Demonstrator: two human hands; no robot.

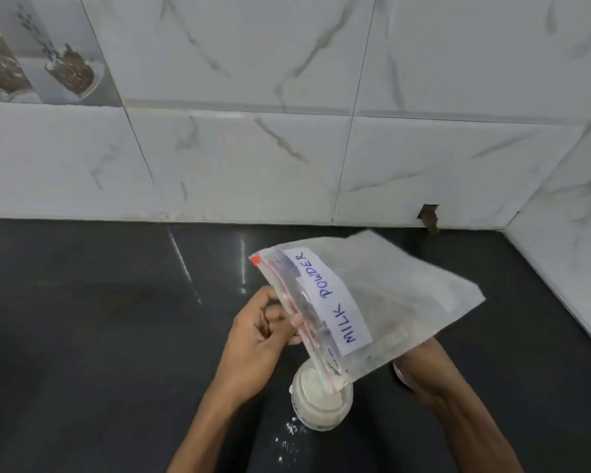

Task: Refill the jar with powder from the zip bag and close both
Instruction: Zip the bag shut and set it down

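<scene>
One zip bag point(382, 302), one jar point(321, 401) and my two hands are in front of me. The bag carries a single white label point(328, 302) hand-lettered "MILK POWDER" in blue, and a red-striped zip edge that slopes from an orange tab at the bag's 11 o'clock corner down to its 6 o'clock corner.

My left hand point(256, 339) sits at 9 o'clock from the bag, its fingers point(296, 320) closed in a pinch on the zip edge about halfway along. My right hand point(420, 363) is under the bag at its 5 o'clock side, mostly hidden by the plastic, so I cannot tell how those fingers are set. The bag is tilted, its lowest corner resting in the mouth of the jar, which stands upright at 6 o'clock from the bag and just at 4 o'clock from my left hand. The jar is open and white powder fills it almost to the rim.

A few spilled grains point(289, 438) lie on the worktop point(99, 336) at 7 o'clock from the jar. The worktop is dark, glossy stone with streaks of reflected light. Behind it, at 12 o'clock, rises a wall point(253, 148) of white marble-veined tiles that turns a corner at 3 o'clock, with a small broken notch point(429, 218) at its base.
</scene>
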